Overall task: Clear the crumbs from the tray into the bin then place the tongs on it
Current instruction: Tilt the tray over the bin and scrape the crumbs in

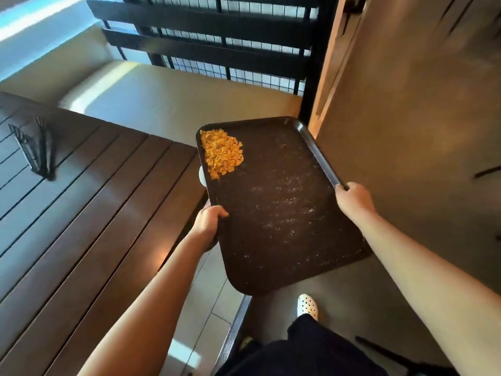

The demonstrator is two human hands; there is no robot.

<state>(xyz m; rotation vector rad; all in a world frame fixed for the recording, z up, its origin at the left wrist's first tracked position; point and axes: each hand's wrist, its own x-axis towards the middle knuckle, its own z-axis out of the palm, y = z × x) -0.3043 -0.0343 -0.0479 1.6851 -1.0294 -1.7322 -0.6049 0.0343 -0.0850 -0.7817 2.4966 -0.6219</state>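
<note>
I hold a dark brown tray point(279, 213) in the air, tilted with its far left corner lowest. A heap of orange crumbs point(221, 153) lies bunched in that far left corner, and fine pale specks dot the rest of the surface. My left hand point(208, 221) grips the tray's left edge and my right hand point(352, 198) grips its right rim. Black tongs point(35, 147) lie on the wooden table at the far left. A small white rounded shape point(202, 176) peeks out under the tray's left edge; I cannot tell whether it is the bin.
A dark slatted wooden table point(95, 199) fills the left side. Black metal stairs with a wire mesh point(217, 44) rise at the back. A brown wall point(406, 90) stands on the right. My white spotted shoe point(307, 306) stands on the tiled floor below the tray.
</note>
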